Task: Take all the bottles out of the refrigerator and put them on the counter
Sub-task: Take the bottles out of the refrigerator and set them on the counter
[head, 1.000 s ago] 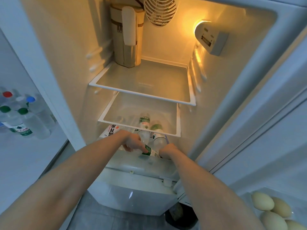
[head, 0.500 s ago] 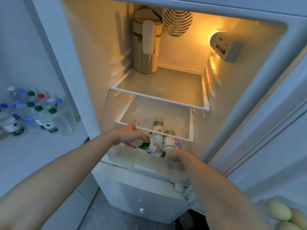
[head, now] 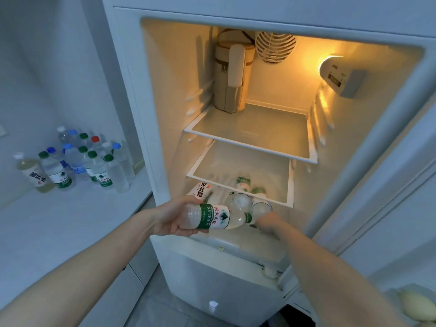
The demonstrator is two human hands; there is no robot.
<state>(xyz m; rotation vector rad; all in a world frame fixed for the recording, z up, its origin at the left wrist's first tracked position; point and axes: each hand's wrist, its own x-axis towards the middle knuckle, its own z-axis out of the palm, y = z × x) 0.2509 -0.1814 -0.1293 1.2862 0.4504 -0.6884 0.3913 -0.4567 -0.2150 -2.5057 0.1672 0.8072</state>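
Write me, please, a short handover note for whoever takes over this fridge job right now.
Left hand: grip round a green-label bottle, held sideways at the fridge front.
Right hand: reaching into the bottom compartment, on a clear bottle; grip not plainly visible.
Done: a cluster of bottles stands on the counter.
Left: several bottles still lie under the lower shelf; carry all of them to the counter.
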